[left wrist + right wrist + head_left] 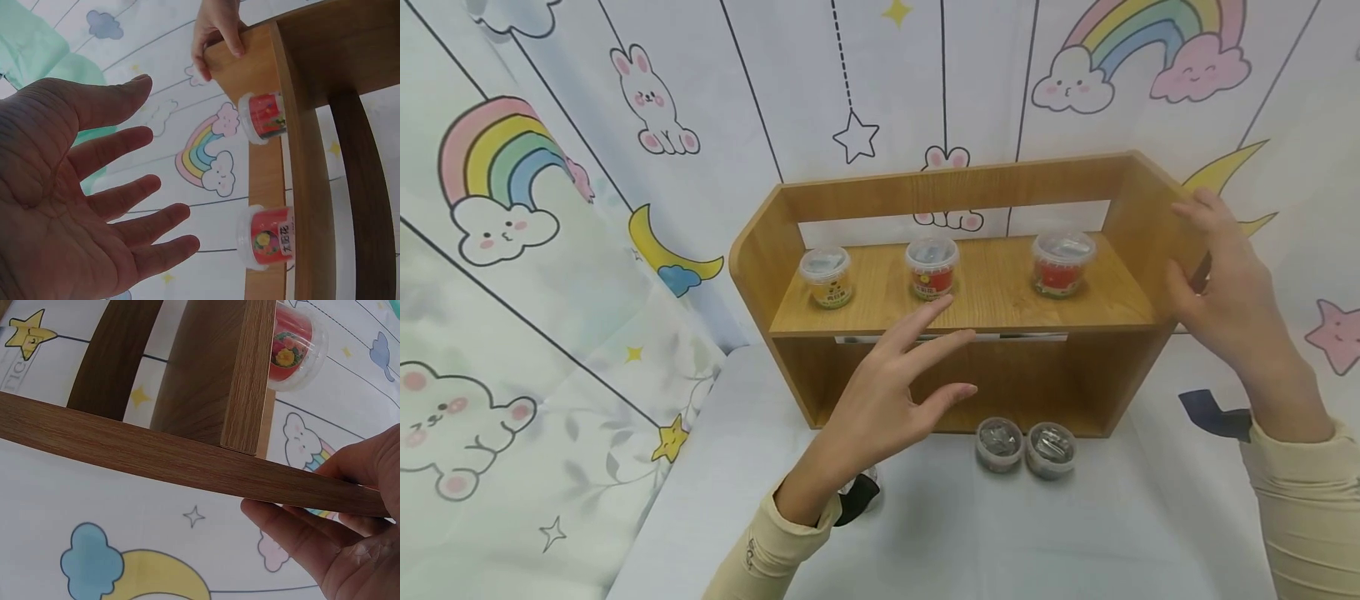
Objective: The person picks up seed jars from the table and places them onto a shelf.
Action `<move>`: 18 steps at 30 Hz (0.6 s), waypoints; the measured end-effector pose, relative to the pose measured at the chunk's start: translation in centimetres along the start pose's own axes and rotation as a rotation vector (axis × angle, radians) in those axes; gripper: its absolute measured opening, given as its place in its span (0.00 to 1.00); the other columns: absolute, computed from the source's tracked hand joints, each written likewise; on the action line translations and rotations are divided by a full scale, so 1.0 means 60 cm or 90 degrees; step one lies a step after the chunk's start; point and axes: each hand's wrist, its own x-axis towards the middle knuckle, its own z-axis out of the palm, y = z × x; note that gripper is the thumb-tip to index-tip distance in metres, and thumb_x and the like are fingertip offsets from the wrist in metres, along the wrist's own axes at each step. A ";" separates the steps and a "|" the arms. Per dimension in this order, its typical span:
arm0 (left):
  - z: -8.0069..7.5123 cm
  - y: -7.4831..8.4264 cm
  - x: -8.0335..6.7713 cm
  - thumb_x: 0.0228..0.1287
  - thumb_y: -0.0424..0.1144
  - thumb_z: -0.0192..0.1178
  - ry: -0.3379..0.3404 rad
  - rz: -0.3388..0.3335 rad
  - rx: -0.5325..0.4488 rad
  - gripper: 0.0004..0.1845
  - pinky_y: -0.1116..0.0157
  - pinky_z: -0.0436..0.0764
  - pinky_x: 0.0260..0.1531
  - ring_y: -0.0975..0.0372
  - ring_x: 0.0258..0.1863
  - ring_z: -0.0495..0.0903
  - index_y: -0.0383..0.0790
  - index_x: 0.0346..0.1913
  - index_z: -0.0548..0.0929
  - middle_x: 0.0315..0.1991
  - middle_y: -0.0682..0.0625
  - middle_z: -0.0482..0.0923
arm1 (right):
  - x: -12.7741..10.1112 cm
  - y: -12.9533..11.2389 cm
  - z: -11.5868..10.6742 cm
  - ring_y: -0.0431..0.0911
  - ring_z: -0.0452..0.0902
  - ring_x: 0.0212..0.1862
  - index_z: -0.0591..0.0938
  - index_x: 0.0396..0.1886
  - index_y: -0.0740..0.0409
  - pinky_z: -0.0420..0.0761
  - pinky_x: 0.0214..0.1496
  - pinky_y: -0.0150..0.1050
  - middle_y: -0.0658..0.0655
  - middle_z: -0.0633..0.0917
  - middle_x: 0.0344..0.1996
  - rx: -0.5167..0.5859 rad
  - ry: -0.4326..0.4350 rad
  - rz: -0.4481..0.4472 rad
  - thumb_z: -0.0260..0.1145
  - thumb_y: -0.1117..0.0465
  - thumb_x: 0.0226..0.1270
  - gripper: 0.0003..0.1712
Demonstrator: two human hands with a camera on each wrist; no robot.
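A wooden shelf point(992, 293) stands on a white table point(955, 533). Its upper board carries three small lidded cups: a yellow one point(826, 277) at the left, a red one point(932, 267) in the middle and a red one point(1062, 262) at the right. My left hand point(917, 375) hovers in front of the shelf's front edge with fingers spread and holds nothing; its bare palm point(81, 206) fills the left wrist view. My right hand point(1213, 279) grips the shelf's right side panel point(156, 450), fingers point(215, 34) curled over its edge.
Two grey lidded cups point(999, 443) point(1051, 450) sit side by side on the table in front of the shelf. A small dark object point(859, 496) lies under my left wrist. A dark blue patch point(1213, 414) lies right of the shelf. Cartoon-print curtains point(550, 250) close in behind and at the left.
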 end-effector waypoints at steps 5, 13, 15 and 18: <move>-0.003 -0.008 -0.028 0.59 0.43 0.72 0.002 -0.009 0.001 0.28 0.60 0.64 0.67 0.60 0.72 0.59 0.45 0.63 0.80 0.74 0.52 0.60 | -0.002 0.001 0.001 0.60 0.65 0.65 0.62 0.75 0.50 0.64 0.49 0.15 0.49 0.59 0.75 0.001 0.001 0.000 0.58 0.78 0.61 0.43; -0.006 -0.019 -0.070 0.58 0.43 0.73 -0.013 -0.026 -0.019 0.29 0.59 0.67 0.66 0.59 0.72 0.60 0.44 0.62 0.80 0.74 0.52 0.60 | 0.000 0.007 0.004 0.57 0.64 0.68 0.64 0.75 0.53 0.63 0.45 0.12 0.49 0.60 0.75 -0.003 0.015 -0.006 0.59 0.77 0.60 0.42; -0.005 -0.022 -0.080 0.57 0.43 0.73 -0.019 -0.034 -0.024 0.29 0.58 0.68 0.65 0.59 0.72 0.60 0.45 0.62 0.80 0.74 0.53 0.60 | 0.000 0.009 0.003 0.55 0.63 0.69 0.64 0.74 0.53 0.64 0.47 0.13 0.48 0.60 0.75 -0.004 0.017 -0.005 0.59 0.77 0.60 0.42; -0.002 -0.028 -0.095 0.57 0.43 0.74 -0.026 -0.044 -0.029 0.29 0.58 0.69 0.64 0.59 0.71 0.61 0.46 0.62 0.80 0.73 0.54 0.61 | 0.000 0.007 0.001 0.50 0.60 0.72 0.64 0.75 0.51 0.62 0.53 0.15 0.47 0.60 0.75 -0.002 0.017 0.001 0.58 0.76 0.62 0.41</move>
